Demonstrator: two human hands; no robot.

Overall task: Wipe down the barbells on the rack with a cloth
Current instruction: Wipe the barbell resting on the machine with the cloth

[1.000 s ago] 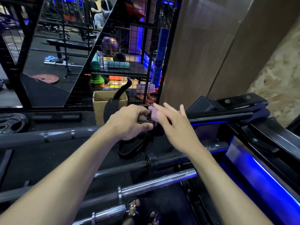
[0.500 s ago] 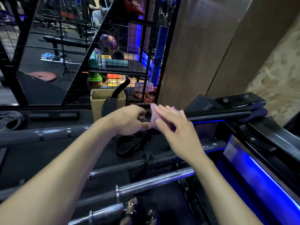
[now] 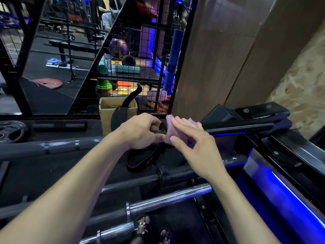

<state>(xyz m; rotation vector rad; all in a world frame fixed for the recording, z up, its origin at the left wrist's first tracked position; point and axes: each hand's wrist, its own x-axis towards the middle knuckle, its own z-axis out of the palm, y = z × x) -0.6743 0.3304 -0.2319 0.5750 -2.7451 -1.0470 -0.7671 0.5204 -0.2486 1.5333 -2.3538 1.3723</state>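
Observation:
The top barbell (image 3: 52,147) lies across the rack, grey shaft to the left and black sleeve (image 3: 237,126) to the right. My left hand (image 3: 140,131) grips this bar just left of its collar. A pale purple cloth (image 3: 169,129) is wrapped over the inner end of the sleeve. My right hand (image 3: 197,145) holds the cloth against the bar, fingers over the top and thumb underneath. Lower down lie a black barbell (image 3: 131,182) and two chrome ones (image 3: 167,199), (image 3: 114,231).
The black rack frame (image 3: 281,150) and a blue light strip (image 3: 290,199) run along the right. A black strap (image 3: 146,159) hangs under the top bar. Behind stand a cardboard box (image 3: 105,110), a wire mesh cage (image 3: 140,50) and a weight plate (image 3: 10,131). Sandalled feet (image 3: 140,228) show below.
My right hand has shifted from lying flat over the cloth to closing round it, thumb now under the bar. My left hand keeps its grip in the same place.

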